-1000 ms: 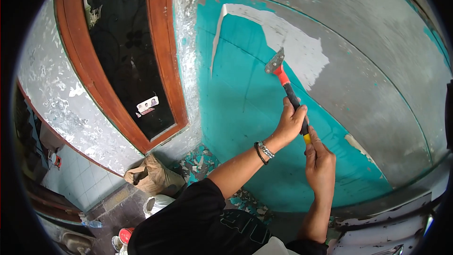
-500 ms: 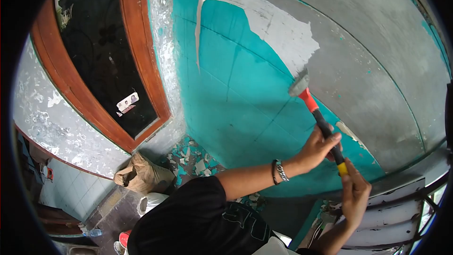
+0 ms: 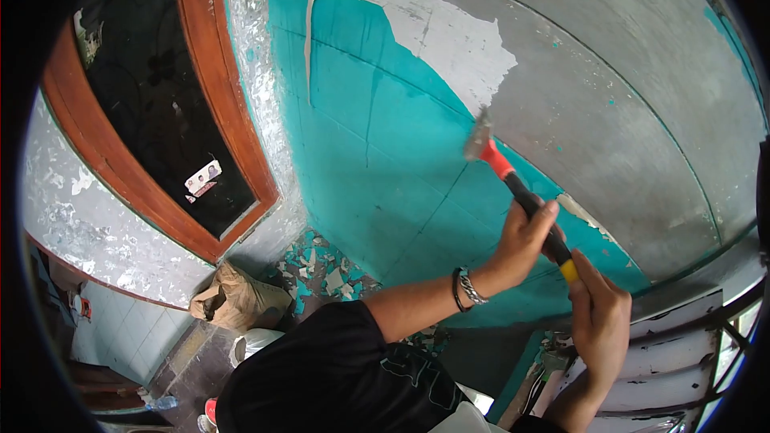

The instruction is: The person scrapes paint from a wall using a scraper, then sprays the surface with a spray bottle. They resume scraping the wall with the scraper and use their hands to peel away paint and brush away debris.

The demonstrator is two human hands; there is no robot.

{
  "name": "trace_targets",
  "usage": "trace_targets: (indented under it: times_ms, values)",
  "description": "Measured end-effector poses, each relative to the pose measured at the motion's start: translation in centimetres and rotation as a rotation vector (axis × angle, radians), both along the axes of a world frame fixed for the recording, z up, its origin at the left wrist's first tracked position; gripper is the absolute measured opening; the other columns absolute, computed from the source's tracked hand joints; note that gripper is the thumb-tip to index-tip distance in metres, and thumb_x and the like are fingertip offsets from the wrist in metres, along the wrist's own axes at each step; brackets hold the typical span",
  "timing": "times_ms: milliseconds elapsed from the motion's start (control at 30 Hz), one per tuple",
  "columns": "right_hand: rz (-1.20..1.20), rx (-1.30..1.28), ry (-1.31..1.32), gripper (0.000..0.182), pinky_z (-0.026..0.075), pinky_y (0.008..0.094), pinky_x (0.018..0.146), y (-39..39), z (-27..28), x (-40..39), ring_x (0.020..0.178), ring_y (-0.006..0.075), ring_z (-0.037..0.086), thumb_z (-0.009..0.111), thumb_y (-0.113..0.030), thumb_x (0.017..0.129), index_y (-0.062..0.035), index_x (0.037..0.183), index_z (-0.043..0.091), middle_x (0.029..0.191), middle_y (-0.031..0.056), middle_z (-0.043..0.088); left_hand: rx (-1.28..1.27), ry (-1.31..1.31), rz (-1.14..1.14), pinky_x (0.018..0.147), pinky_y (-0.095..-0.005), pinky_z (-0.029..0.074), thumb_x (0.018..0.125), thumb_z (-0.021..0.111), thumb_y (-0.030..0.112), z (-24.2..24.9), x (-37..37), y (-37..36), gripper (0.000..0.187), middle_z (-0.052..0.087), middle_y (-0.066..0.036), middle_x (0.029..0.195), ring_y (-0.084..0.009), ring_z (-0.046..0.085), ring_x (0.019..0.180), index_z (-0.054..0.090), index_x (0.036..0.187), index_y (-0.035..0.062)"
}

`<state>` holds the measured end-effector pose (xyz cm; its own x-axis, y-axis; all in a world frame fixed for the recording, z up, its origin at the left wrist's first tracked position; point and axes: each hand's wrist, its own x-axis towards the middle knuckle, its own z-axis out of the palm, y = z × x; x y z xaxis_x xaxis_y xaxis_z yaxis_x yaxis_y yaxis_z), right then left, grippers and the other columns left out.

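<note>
I hold a paint scraper (image 3: 526, 197) with both hands; it has a grey metal blade, a red neck, a black grip and a yellow band. My left hand (image 3: 523, 242), with a chain bracelet and a dark band at the wrist, is closed round the middle of the handle. Lower down, my right hand (image 3: 597, 305) grips the handle's end near the yellow band. The blade is at the border between the teal paint (image 3: 385, 168) and the bare grey wall (image 3: 593, 128). Just above it, a loose paint sheet (image 3: 449, 32) hangs folded over, its whitish back showing.
A wood-framed dark glass panel (image 3: 210, 96) stands to the left. Paint flakes (image 3: 333, 269) litter the floor at the wall's foot, beside a crumpled brown sack (image 3: 241, 297). Dark metal bars (image 3: 726, 317) are at the lower right. A plastic bottle (image 3: 160, 402) lies lower left.
The scraper and both hands have shifted left in view, and the blade looks turned more edge-on. The whole scene has also slid left. Both hands keep their hold.
</note>
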<state>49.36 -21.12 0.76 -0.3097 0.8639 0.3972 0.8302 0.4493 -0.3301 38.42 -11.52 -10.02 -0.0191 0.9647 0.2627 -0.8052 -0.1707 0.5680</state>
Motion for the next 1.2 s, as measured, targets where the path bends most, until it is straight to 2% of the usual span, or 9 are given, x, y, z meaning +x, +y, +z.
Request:
trace_targets:
  times_ms: [300, 467, 600, 667, 800, 1000, 1100, 1167, 1200]
  values:
    - [0.109, -0.08, 0.052, 0.029, 0.047, 0.0378, 0.057, 6.5, -1.3, -6.9, 0.06, 0.0333, 0.062, 0.058, -0.008, 0.091, -0.0002, 0.117, 0.065, 0.075, 0.0228, 0.063, -0.016, 0.167, 0.24, 0.048, -0.0244, 0.045, 0.097, 0.053, 0.033, -0.3, -9.1, 4.5, 0.026, 0.057, -0.003, 0.069, -0.0099, 0.054, 0.055, 0.043, 0.096, 0.0091]
    - [0.307, 0.083, 0.081, 0.029, 0.05, 0.0426, 0.06, 12.5, -5.2, -14.7, 0.069, 0.0387, 0.064, 0.061, -0.011, 0.089, -0.0023, 0.116, 0.064, 0.078, 0.021, 0.065, -0.138, 0.117, 0.409, 0.053, -0.0284, 0.049, 0.096, 0.056, 0.033, -1.7, -18.4, 8.5, 0.026, 0.057, -0.003, 0.071, -0.0117, 0.056, 0.06, 0.048, 0.095, 0.0082]
    - [0.446, 0.06, 0.228, 0.03, 0.051, 0.0407, 0.063, 11.8, -6.2, -14.7, 0.073, 0.0368, 0.066, 0.063, -0.008, 0.087, -0.0015, 0.117, 0.064, 0.087, 0.0215, 0.067, -0.136, 0.305, 0.289, 0.055, -0.0306, 0.056, 0.095, 0.056, 0.043, -2.1, -20.5, 6.1, 0.038, 0.06, -0.005, 0.076, -0.0148, 0.065, 0.066, 0.045, 0.099, 0.0072]
    - [0.352, -0.049, 0.276, 0.03, 0.052, 0.0374, 0.068, 9.3, -4.2, -11.4, 0.078, 0.0311, 0.067, 0.064, -0.003, 0.086, -0.0003, 0.116, 0.065, 0.096, 0.0215, 0.068, -0.025, 0.354, 0.239, 0.064, -0.0353, 0.058, 0.095, 0.055, 0.048, -2.4, -18.4, 5.3, 0.038, 0.064, -0.006, 0.083, -0.0183, 0.068, 0.078, 0.051, 0.095, 0.0093]
    - [0.275, 0.22, 0.093, 0.024, 0.051, 0.0321, 0.072, 5.0, 2.8, -5.2, 0.081, 0.0212, 0.066, 0.064, -0.002, 0.085, 0.0046, 0.108, 0.068, 0.094, 0.0181, 0.069, 0.13, -0.012, -0.053, 0.062, -0.0299, 0.058, 0.093, 0.059, 0.048, 2.6, -9.8, 3.3, 0.037, 0.068, -0.009, 0.093, -0.0156, 0.069, 0.082, 0.052, 0.097, 0.0118]
    - [-0.092, 0.213, -0.086, 0.027, 0.04, 0.0249, 0.06, 1.0, 12.9, -1.5, 0.069, 0.0094, 0.052, 0.064, -0.013, 0.087, 0.0075, 0.104, 0.068, 0.084, 0.0083, 0.064, 0.222, -0.259, -0.298, 0.061, -0.0278, 0.057, 0.093, 0.059, 0.049, 10.1, -3.2, 2.4, 0.039, 0.068, -0.009, 0.089, -0.0166, 0.07, 0.077, 0.052, 0.092, 0.01]
    - [-0.024, 0.411, -0.206, 0.025, 0.045, 0.0271, 0.067, 4.1, 15.7, -2.1, 0.069, 0.0144, 0.057, 0.064, -0.016, 0.085, 0.0072, 0.093, 0.067, 0.075, 0.0118, 0.064, 0.225, -0.36, -0.26, 0.061, -0.0275, 0.057, 0.093, 0.057, 0.051, 11.3, -3.3, 3.8, 0.043, 0.067, -0.009, 0.087, -0.0173, 0.07, 0.078, 0.056, 0.09, 0.0077]
    - [-0.025, 0.188, -0.356, 0.026, 0.046, 0.0312, 0.07, 4.8, 18.4, -5.8, 0.073, 0.0186, 0.06, 0.065, -0.019, 0.081, 0.0068, 0.088, 0.068, 0.077, 0.0126, 0.064, 0.225, -0.41, -0.222, 0.066, -0.0288, 0.058, 0.093, 0.056, 0.052, 11.4, -4.2, 4.7, 0.048, 0.067, -0.009, 0.087, -0.0186, 0.07, 0.079, 0.059, 0.094, 0.0044]
    - [0.06, 0.433, -0.382, 0.026, 0.046, 0.0311, 0.066, 5.8, 17.9, -6.2, 0.068, 0.0189, 0.058, 0.065, -0.018, 0.08, 0.0063, 0.087, 0.068, 0.073, 0.0128, 0.063, 0.199, -0.441, -0.205, 0.067, -0.0294, 0.059, 0.093, 0.056, 0.052, 11.3, -4.7, 5.3, 0.049, 0.067, -0.01, 0.087, -0.0189, 0.07, 0.08, 0.059, 0.096, 0.0035]
